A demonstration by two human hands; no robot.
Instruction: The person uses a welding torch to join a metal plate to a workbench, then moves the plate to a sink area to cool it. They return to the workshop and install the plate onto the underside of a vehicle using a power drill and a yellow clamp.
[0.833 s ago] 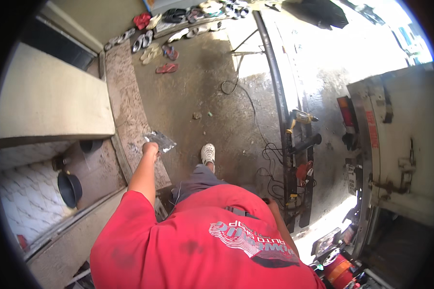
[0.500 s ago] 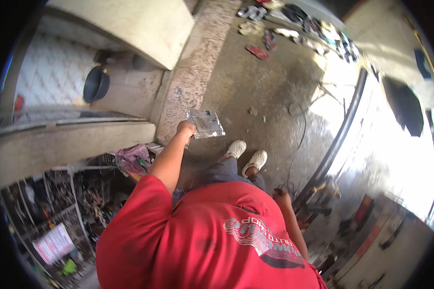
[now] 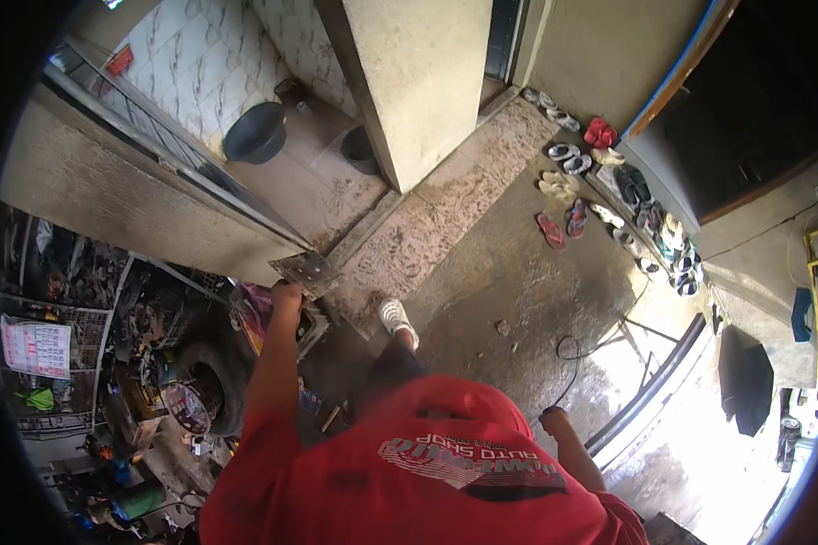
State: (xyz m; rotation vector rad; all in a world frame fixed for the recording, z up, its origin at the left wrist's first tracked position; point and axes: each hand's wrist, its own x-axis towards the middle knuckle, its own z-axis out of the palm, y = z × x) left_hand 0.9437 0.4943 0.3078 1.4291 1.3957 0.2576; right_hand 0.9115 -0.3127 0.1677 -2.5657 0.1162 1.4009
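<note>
In my left hand (image 3: 288,295), fingers closed on its near edge, is a thin flat scuffed grey plate (image 3: 307,270). The plate is in front of the low wall's end, over the edge of the tiled strip. My right hand (image 3: 557,421) hangs low at my right side, fingers curled; whether anything is inside them is hidden. A dark cable (image 3: 569,371) on the floor runs toward that hand, and I cannot tell if they touch. One white shoe (image 3: 396,322) of mine is on the edge of the tiled strip.
A muddy tiled strip (image 3: 427,232) runs past a doorway with dark basins (image 3: 255,133). Several shoes and slippers (image 3: 554,230) line the far right wall. At left are a wire rack (image 3: 82,318) and a tyre (image 3: 211,386). A long dark bar (image 3: 650,391) stands at right.
I have turned and stepped toward the tiled strip. The plate in my left hand has moved from over the wet floor to beside the low wall's end. My right hand still hangs low.
</note>
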